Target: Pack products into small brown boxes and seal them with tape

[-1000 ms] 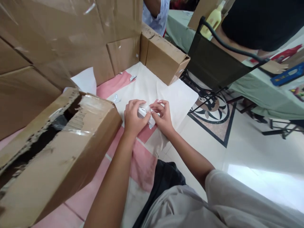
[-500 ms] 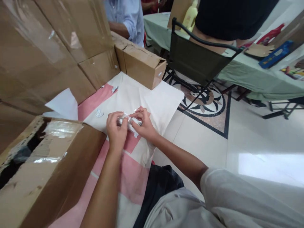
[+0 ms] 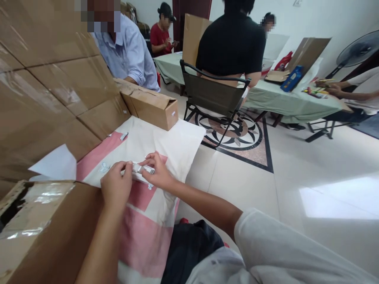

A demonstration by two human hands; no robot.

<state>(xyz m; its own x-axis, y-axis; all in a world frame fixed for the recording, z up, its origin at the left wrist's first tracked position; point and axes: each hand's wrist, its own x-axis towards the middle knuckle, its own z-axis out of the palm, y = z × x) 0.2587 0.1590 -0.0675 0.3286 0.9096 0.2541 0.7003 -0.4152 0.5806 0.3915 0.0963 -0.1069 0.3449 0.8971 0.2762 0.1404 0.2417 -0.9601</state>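
A small, narrow white object with a shiny, greyish strip [image 3: 137,168] is held just over the table between my two hands; its exact kind is not clear. My left hand [image 3: 116,182] pinches its left end with thumb and fingertips. At the right end, my right hand [image 3: 159,172] closes on it, thumb in front and fingers behind. Beneath both hands lies a pink and cream tablecloth [image 3: 148,232] with small printed figures.
An opened cardboard box [image 3: 68,221] stands at my left, beside a white paper sheet [image 3: 56,162]. Stacked cartons [image 3: 59,90] wall the left side, and a long carton [image 3: 151,103] lies at the far edge. Beyond are a folding chair [image 3: 211,92], a green-covered table [image 3: 272,98] and several people.
My view has tilted up and turned right, bringing more people and a fan into sight. My left fingers have drawn back toward the object's left end, exposing more of it.
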